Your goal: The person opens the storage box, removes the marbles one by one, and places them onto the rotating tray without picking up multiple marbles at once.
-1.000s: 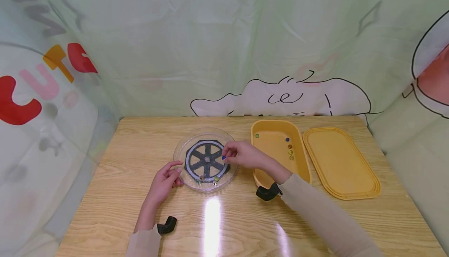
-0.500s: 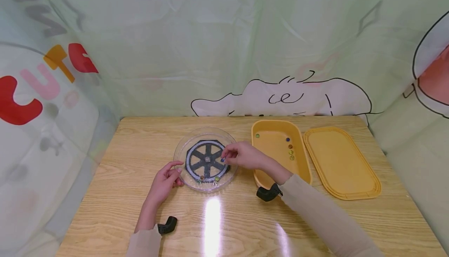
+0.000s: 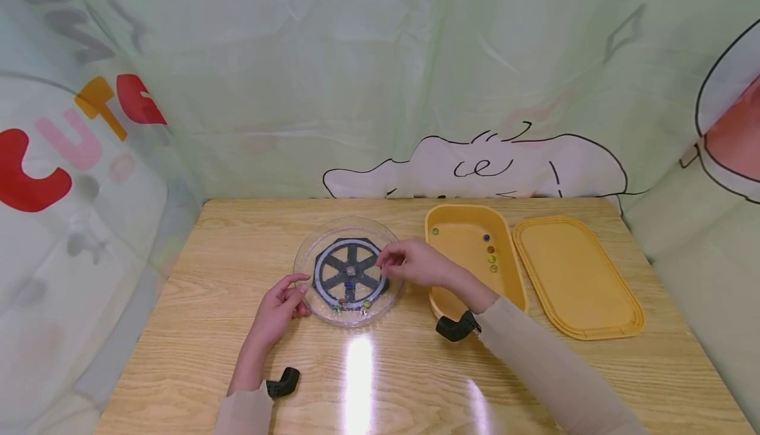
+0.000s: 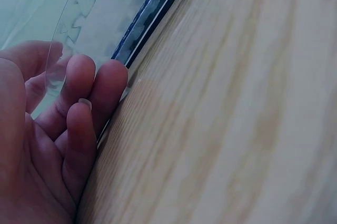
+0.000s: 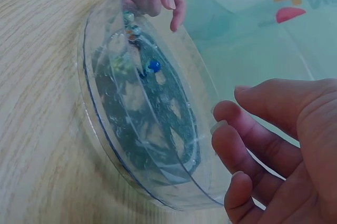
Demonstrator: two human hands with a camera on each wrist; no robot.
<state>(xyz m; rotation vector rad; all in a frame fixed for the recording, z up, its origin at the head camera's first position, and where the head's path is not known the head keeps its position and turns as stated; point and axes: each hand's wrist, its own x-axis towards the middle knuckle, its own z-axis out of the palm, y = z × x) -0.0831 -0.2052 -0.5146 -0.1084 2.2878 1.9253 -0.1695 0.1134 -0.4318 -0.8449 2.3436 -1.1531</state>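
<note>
A clear round dish [image 3: 388, 306] stands on the table, with a dark spoked wheel pattern [image 3: 350, 300] showing at its bottom. My left hand [image 3: 279, 306] holds the dish's left wall, some fingers over the rim and others outside, as the left wrist view [image 4: 58, 113] also shows. Over the dish's right side hovers my right hand [image 3: 412, 263], fingers loosely bent and nothing between them. A blue marble [image 3: 349, 285] lies in the dish, also visible in the right wrist view [image 5: 154, 66]. Several other marbles, among them a green one [image 3: 367, 303], sit near its front wall.
Right of the dish is a yellow tub [image 3: 516, 276] holding several marbles, including a blue one [image 3: 487, 237]. Its yellow lid [image 3: 578, 276] lies flat beside it. A printed curtain [image 3: 285, 92] hangs behind the wooden table [image 3: 208, 257].
The blue marble has left my right fingers and now lies in the dish, left of them. My right fingers have parted slightly; my left hand has stayed at the dish wall.
</note>
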